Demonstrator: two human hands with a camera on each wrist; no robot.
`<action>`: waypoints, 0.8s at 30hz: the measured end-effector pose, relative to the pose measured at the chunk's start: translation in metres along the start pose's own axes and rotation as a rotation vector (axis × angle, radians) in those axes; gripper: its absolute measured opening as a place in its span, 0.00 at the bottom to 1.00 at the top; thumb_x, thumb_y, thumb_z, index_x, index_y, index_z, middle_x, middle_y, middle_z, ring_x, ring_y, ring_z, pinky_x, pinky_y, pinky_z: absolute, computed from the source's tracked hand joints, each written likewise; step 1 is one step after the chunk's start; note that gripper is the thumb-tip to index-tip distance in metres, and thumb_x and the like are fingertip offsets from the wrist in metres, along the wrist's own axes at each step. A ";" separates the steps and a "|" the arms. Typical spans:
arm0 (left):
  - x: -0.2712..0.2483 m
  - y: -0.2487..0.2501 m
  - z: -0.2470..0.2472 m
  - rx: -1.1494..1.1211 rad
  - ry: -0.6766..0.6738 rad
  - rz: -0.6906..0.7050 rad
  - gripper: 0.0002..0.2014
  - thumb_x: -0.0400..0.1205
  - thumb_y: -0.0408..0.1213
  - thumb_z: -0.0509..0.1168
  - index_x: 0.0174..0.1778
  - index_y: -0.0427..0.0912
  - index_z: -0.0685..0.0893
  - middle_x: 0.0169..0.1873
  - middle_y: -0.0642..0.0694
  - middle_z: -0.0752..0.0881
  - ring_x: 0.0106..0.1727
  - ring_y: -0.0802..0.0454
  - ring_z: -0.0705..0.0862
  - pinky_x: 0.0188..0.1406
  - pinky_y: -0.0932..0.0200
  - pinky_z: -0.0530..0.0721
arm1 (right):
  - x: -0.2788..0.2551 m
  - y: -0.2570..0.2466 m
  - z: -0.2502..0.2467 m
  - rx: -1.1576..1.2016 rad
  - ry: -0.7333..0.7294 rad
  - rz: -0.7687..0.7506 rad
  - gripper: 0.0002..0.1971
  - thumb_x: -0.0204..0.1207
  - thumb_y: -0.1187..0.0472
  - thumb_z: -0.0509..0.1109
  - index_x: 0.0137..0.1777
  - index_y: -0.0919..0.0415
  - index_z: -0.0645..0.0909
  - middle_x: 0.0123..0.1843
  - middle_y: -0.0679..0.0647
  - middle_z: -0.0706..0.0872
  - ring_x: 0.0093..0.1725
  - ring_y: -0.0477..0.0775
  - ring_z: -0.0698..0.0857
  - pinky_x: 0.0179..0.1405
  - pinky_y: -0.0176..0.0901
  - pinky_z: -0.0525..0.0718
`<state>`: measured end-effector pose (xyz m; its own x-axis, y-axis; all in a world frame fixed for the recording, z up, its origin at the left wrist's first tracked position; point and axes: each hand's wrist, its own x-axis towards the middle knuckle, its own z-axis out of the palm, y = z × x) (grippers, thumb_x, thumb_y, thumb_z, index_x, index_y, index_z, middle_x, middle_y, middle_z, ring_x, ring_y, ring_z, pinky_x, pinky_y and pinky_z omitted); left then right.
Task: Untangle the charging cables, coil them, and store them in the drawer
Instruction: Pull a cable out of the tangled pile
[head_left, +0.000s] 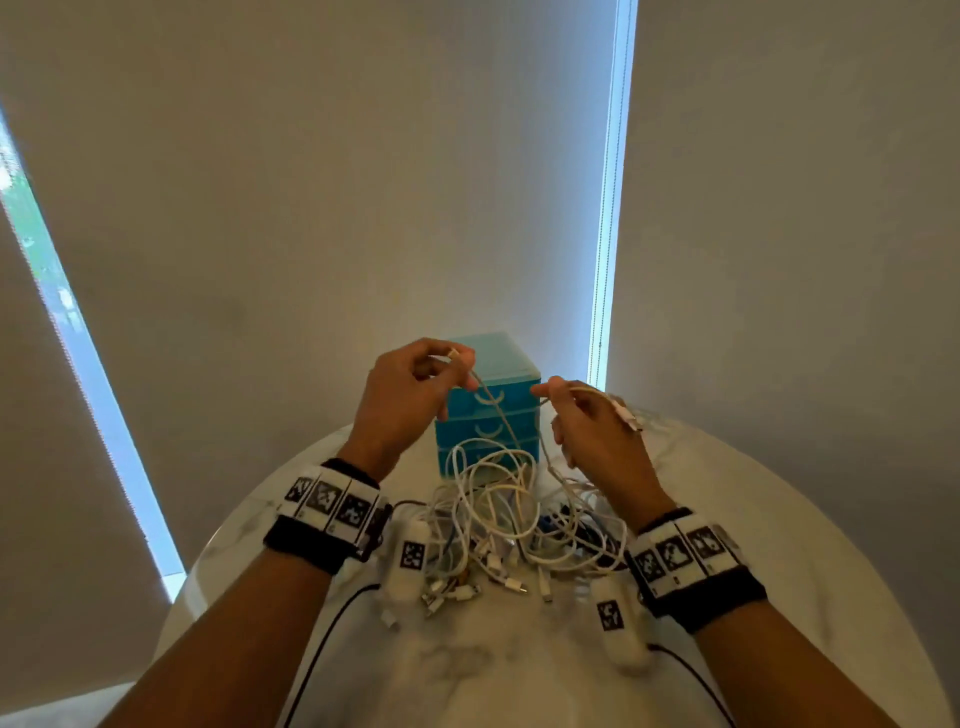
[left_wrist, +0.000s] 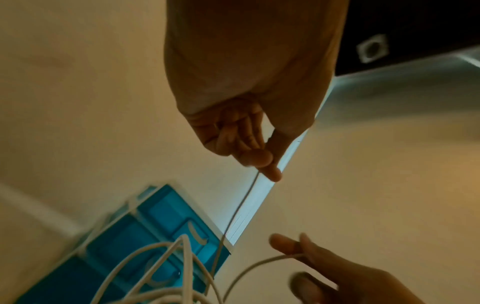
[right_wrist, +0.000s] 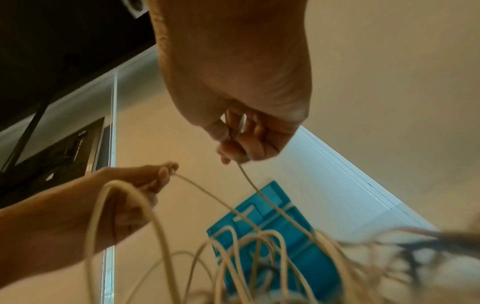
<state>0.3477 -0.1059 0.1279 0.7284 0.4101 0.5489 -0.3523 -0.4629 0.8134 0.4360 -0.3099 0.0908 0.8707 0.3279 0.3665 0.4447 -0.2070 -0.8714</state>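
Observation:
A tangle of white charging cables (head_left: 498, 519) lies on the round white marble table (head_left: 519, 670), its plugs spread toward me. Behind it stands a small blue drawer unit (head_left: 493, 400) with three drawers, all closed. My left hand (head_left: 453, 371) is raised in front of the unit and pinches one white cable (left_wrist: 241, 205) just below its plug. My right hand (head_left: 553, 400) pinches the same or a neighbouring strand (right_wrist: 249, 179) a hand's width to the right, with another plug (head_left: 628, 418) draped over its back. Both strands run down into the tangle.
Grey roller blinds (head_left: 311, 182) close off the wall behind the table, with bright window strips between them. Black leads (head_left: 322, 649) trail from my wrist cameras across the near tabletop. The table's curved edge (head_left: 810, 499) runs close on both sides.

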 end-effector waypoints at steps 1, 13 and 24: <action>0.001 -0.004 -0.005 -0.053 0.016 -0.083 0.09 0.89 0.40 0.74 0.59 0.40 0.92 0.42 0.46 0.97 0.28 0.55 0.83 0.30 0.58 0.80 | 0.011 -0.007 0.004 -0.035 -0.019 -0.007 0.18 0.94 0.41 0.59 0.57 0.43 0.91 0.44 0.53 0.91 0.36 0.50 0.89 0.34 0.44 0.82; 0.023 -0.005 -0.199 -0.057 0.755 0.265 0.12 0.92 0.44 0.65 0.69 0.44 0.83 0.63 0.45 0.93 0.51 0.43 0.92 0.38 0.55 0.83 | 0.035 -0.164 -0.041 1.044 0.117 -0.374 0.21 0.97 0.49 0.52 0.78 0.55 0.80 0.68 0.54 0.94 0.70 0.57 0.92 0.55 0.46 0.86; -0.009 -0.028 -0.168 0.544 0.269 -0.103 0.20 0.90 0.34 0.62 0.80 0.49 0.76 0.67 0.41 0.89 0.71 0.40 0.86 0.76 0.42 0.79 | 0.007 -0.096 0.082 0.276 -0.481 0.139 0.21 0.97 0.52 0.58 0.71 0.70 0.83 0.60 0.65 0.96 0.50 0.57 0.96 0.42 0.44 0.90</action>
<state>0.2516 0.0353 0.1327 0.5442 0.6250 0.5596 0.1142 -0.7160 0.6886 0.3825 -0.2126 0.1500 0.6945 0.7112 0.1091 0.2055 -0.0507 -0.9773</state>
